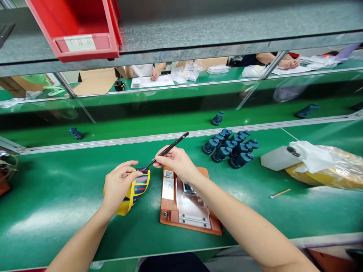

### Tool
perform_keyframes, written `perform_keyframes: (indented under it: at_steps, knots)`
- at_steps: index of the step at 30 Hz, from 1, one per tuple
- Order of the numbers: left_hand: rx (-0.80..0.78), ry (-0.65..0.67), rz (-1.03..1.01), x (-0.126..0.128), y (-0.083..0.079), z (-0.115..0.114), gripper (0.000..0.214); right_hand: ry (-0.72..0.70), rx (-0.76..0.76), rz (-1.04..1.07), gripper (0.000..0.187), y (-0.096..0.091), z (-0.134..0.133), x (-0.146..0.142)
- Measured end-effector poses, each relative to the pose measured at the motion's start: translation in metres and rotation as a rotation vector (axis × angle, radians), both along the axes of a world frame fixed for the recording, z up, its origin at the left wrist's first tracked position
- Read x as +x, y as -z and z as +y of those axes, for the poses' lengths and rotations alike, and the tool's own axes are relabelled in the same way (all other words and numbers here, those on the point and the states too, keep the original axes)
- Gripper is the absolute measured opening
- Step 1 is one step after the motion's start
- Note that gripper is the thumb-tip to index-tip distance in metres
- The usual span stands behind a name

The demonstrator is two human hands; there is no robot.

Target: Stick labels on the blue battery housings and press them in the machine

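My left hand (pixel 120 183) grips a curved yellow strip of dark blue labels (pixel 139 189) between thumb and fingers. In my right hand (pixel 177 162) is a pair of black tweezers (pixel 172 145), held like a pen, with the tip at the top label of the strip near my left thumb. Whether a label is lifted there is too small to tell. Below my right wrist lies an orange-brown fixture (pixel 170 206) with a metal plate (pixel 193 207) and a small code sticker. My right forearm covers part of it.
Several dark blue tool housings (pixel 222 153) stand at the right back. Farther right are a white bottle (pixel 276 158), a plastic-wrapped yellow roll (pixel 323 173) and a small stick (pixel 280 193). A red bin (pixel 82 41) sits on the shelf above. Co-workers' hands (pixel 154 74) show beyond the divider.
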State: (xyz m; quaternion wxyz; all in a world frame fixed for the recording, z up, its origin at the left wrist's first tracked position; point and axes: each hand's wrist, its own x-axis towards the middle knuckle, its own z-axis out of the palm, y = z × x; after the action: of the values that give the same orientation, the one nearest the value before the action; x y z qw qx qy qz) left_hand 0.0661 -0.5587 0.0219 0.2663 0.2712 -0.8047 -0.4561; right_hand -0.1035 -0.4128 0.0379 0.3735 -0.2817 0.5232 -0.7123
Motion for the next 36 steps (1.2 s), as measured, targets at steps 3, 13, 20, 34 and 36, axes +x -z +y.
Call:
perform_keyframes:
  at_steps: [3, 13, 20, 34, 36]
  knots:
    - [-0.122, 0.040, -0.072, -0.004, 0.005, -0.005, 0.026, 0.065, -0.032, 0.065, 0.036, -0.002, 0.010, -0.003]
    - [-0.734, 0.325, -0.051, -0.020, 0.012, 0.023, 0.026, 0.135, 0.142, 0.232, 0.036, -0.003, 0.109, -0.038]
    - [-0.748, 0.813, 0.063, -0.010, 0.029, 0.106, 0.045, 0.064, 0.158, 0.176, 0.038, 0.022, 0.133, -0.041]
    - [-0.789, 0.738, 0.002, 0.001, 0.041, 0.123, 0.051, 0.095, 0.155, 0.155, 0.035, 0.033, 0.134, -0.037]
    - [-0.786, 0.736, 0.000, 0.001, 0.041, 0.124, 0.051, 0.102, 0.155, 0.144, 0.036, 0.033, 0.135, -0.036]
